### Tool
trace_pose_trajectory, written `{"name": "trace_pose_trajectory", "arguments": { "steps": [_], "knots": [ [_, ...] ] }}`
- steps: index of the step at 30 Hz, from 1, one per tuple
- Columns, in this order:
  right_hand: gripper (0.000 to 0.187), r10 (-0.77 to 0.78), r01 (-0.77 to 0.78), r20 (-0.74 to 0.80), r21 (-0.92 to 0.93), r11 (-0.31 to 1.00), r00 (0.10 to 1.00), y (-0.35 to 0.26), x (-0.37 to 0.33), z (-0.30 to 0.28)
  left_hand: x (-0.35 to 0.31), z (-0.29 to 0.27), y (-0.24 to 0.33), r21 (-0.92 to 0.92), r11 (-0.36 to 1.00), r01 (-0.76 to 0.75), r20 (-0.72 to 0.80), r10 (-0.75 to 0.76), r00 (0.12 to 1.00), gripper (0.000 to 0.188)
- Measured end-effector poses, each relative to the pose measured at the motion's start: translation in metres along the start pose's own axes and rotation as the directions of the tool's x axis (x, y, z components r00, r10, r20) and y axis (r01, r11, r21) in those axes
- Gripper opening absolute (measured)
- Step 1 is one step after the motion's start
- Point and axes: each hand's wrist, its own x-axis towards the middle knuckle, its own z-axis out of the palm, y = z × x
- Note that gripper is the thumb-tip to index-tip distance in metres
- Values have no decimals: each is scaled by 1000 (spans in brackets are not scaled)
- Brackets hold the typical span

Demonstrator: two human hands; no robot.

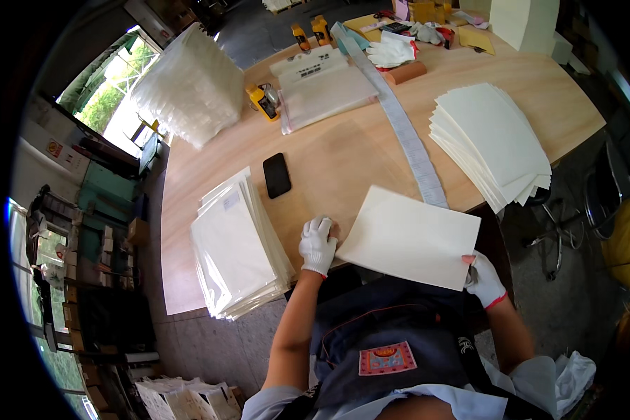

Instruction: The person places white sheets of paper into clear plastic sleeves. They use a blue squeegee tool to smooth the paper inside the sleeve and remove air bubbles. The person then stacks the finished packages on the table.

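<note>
My right hand (484,281), in a white glove with bare fingertips, pinches the right corner of a blank white sheet of card (413,238). The card is tilted over the table's near edge, its left corner close to my other hand. My left hand (318,243), gloved the same way, is closed at the near edge of a clear plastic bag (357,157) lying flat on the table; the bag's outline is faint. To its left stands a stack of white cards in clear bags (234,241). A fanned stack of white cards (493,140) lies at the right.
A black phone (276,175) lies on the wooden table (178,182). Beyond are a pile of clear bags (329,94), yellow-and-black bottles (262,103), a long pale paper strip (406,133), spare white gloves (392,51) and a brown roll (406,73). A wrapped bale (189,87) stands far left.
</note>
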Motion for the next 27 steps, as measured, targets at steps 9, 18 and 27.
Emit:
{"name": "trace_pose_trajectory", "arguments": {
  "steps": [9,18,27],
  "knots": [
    [28,-190,183,-60,-101,978,980,25,-5,46,3,-9,0,-483,876,-8,-119,-56,991,28],
    [19,-135,131,-17,-166,977,991,50,-24,76,-34,34,75,-999,-21,-26,-4,-703,711,73],
    [18,-227,206,-71,-224,952,971,47,-36,84,-42,41,116,-1000,-16,-16,-6,-538,843,76]
  ]
}}
